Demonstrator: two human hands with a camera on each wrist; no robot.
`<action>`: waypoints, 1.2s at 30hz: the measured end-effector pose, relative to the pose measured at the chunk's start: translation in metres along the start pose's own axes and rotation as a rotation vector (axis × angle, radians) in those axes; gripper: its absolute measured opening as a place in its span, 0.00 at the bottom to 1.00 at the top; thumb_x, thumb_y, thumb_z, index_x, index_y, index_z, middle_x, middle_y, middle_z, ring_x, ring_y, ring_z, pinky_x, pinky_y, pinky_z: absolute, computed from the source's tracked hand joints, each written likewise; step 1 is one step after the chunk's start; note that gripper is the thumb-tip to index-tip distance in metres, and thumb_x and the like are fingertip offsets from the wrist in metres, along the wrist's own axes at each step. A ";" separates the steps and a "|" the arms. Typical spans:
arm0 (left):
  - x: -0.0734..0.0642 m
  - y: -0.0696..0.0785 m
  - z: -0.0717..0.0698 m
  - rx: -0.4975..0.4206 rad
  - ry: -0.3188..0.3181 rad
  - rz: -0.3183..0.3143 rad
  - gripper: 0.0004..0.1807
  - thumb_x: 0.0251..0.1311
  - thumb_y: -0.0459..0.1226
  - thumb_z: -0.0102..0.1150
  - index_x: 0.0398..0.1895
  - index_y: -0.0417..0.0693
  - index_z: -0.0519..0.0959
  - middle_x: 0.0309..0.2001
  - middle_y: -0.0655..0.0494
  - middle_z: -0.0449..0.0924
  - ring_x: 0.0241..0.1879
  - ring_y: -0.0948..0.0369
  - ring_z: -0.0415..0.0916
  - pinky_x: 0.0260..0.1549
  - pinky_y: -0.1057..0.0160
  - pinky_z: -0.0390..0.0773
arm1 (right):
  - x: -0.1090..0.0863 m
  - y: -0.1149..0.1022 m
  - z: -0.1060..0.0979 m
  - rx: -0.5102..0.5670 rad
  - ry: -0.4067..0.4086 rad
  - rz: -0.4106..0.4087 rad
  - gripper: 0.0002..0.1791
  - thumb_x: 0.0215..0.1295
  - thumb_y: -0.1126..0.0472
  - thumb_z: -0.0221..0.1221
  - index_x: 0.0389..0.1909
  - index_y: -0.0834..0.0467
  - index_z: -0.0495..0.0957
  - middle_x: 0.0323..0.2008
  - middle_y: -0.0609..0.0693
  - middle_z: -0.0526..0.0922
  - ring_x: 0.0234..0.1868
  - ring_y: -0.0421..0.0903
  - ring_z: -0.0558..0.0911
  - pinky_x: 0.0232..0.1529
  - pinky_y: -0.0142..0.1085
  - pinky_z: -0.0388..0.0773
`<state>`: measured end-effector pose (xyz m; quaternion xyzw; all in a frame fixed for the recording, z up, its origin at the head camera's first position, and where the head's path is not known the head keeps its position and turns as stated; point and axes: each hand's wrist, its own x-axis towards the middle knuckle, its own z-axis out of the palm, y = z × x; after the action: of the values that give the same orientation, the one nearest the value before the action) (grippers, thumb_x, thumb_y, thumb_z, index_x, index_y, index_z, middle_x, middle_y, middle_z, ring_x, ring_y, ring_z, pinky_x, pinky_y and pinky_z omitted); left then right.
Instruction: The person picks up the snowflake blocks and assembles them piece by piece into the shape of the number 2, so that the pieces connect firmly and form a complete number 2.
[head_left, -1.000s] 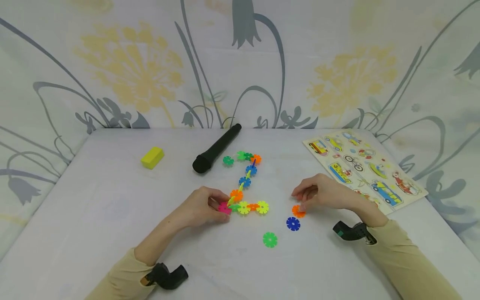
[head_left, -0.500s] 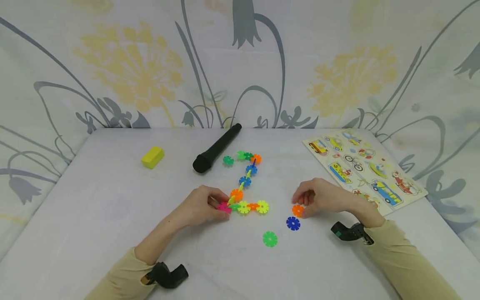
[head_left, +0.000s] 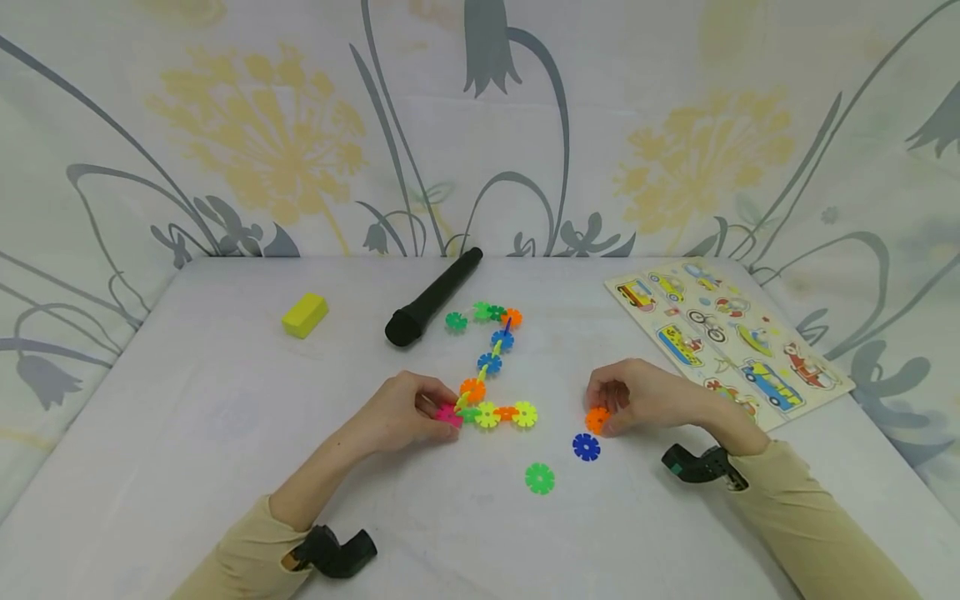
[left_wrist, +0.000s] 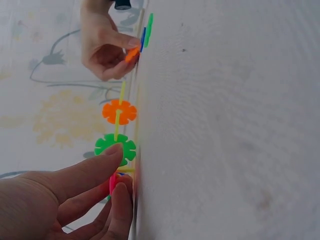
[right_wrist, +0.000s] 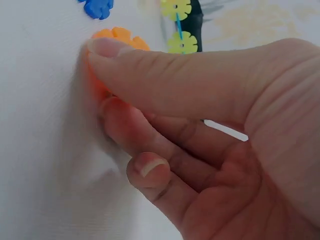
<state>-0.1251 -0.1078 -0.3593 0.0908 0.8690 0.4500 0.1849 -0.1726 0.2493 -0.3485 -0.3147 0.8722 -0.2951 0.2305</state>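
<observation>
My left hand [head_left: 408, 412] pinches the pink notched disc [head_left: 448, 415] at the corner of a chain of interlocked, flower-shaped plastic discs. From that corner one arm of the chain runs away from me through an orange disc [head_left: 472, 390] and blue discs [head_left: 490, 363]; a shorter arm with yellow discs [head_left: 487, 415] points right. On the right, my right hand [head_left: 637, 400] pinches a loose orange disc [right_wrist: 117, 42] between thumb and fingers, its edge down at the table. Just nearer to me lie a dark blue disc [head_left: 587, 447] and a green disc [head_left: 540, 479], both flat.
A black microphone [head_left: 431, 302] lies behind the chain, to its left. Farther left sits a yellow block [head_left: 305, 316]. At the back right is a flat puzzle board [head_left: 727, 333] with vehicle pictures. A floral cloth [head_left: 420, 125] hangs behind the table.
My right hand has lowered slightly, and its fingers have closed on the orange disc, which now tilts up a little. My left hand and the chain have stayed in place.
</observation>
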 end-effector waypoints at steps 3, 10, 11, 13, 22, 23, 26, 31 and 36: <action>0.000 0.001 0.000 0.003 -0.001 0.002 0.18 0.50 0.35 0.77 0.45 0.44 0.85 0.39 0.55 0.82 0.36 0.60 0.76 0.35 0.65 0.78 | 0.004 -0.005 0.000 -0.011 0.044 -0.010 0.10 0.56 0.65 0.71 0.35 0.51 0.81 0.29 0.42 0.79 0.32 0.42 0.77 0.35 0.30 0.76; -0.001 0.000 0.000 0.004 -0.007 -0.002 0.18 0.51 0.36 0.76 0.46 0.44 0.85 0.40 0.55 0.83 0.36 0.60 0.76 0.36 0.65 0.78 | 0.022 -0.025 0.005 0.073 0.069 0.000 0.03 0.64 0.62 0.66 0.36 0.56 0.81 0.27 0.46 0.82 0.27 0.44 0.79 0.30 0.32 0.78; -0.001 0.000 0.000 0.003 -0.005 -0.008 0.18 0.51 0.36 0.76 0.46 0.44 0.85 0.40 0.55 0.83 0.36 0.60 0.76 0.36 0.65 0.78 | 0.024 -0.026 0.008 0.088 0.056 -0.004 0.04 0.66 0.61 0.65 0.36 0.56 0.80 0.26 0.46 0.82 0.26 0.44 0.79 0.30 0.32 0.78; -0.001 0.000 0.001 0.005 0.002 -0.017 0.18 0.51 0.36 0.76 0.46 0.45 0.85 0.40 0.56 0.83 0.36 0.61 0.76 0.36 0.65 0.78 | 0.028 -0.026 0.015 0.102 0.032 -0.018 0.05 0.67 0.60 0.64 0.37 0.56 0.78 0.25 0.46 0.82 0.25 0.43 0.79 0.29 0.32 0.78; -0.001 0.002 0.000 0.004 -0.001 -0.014 0.18 0.51 0.36 0.76 0.46 0.45 0.85 0.40 0.56 0.83 0.37 0.60 0.76 0.36 0.65 0.78 | 0.030 -0.025 0.024 0.058 0.029 -0.067 0.03 0.66 0.58 0.65 0.35 0.52 0.81 0.24 0.42 0.78 0.25 0.39 0.76 0.30 0.30 0.74; -0.001 0.002 0.000 0.003 0.000 -0.017 0.18 0.51 0.36 0.76 0.46 0.45 0.85 0.40 0.56 0.83 0.37 0.61 0.76 0.36 0.65 0.78 | 0.030 -0.025 0.024 0.053 0.031 -0.074 0.03 0.66 0.58 0.65 0.35 0.52 0.81 0.24 0.42 0.77 0.25 0.39 0.75 0.30 0.30 0.73; -0.001 0.002 0.000 0.005 0.002 -0.021 0.18 0.51 0.36 0.76 0.46 0.45 0.85 0.40 0.56 0.83 0.37 0.61 0.76 0.36 0.65 0.78 | 0.030 -0.024 0.026 0.041 0.035 -0.080 0.02 0.66 0.58 0.65 0.35 0.51 0.82 0.24 0.41 0.77 0.26 0.39 0.75 0.31 0.29 0.73; 0.000 0.001 0.001 0.014 0.004 -0.021 0.18 0.51 0.36 0.76 0.46 0.45 0.85 0.40 0.56 0.83 0.36 0.61 0.76 0.35 0.65 0.78 | 0.031 -0.024 0.028 0.034 0.040 -0.080 0.02 0.67 0.59 0.65 0.36 0.52 0.81 0.25 0.41 0.78 0.27 0.38 0.75 0.31 0.29 0.73; 0.000 0.001 0.002 0.004 0.011 -0.034 0.17 0.51 0.35 0.76 0.45 0.46 0.86 0.40 0.57 0.83 0.36 0.61 0.77 0.35 0.65 0.79 | 0.031 -0.025 0.029 0.032 0.040 -0.080 0.02 0.66 0.58 0.65 0.36 0.51 0.81 0.25 0.40 0.76 0.27 0.38 0.74 0.31 0.29 0.71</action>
<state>-0.1245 -0.1054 -0.3592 0.0739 0.8723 0.4454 0.1876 -0.1664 0.2013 -0.3596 -0.3396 0.8585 -0.3241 0.2062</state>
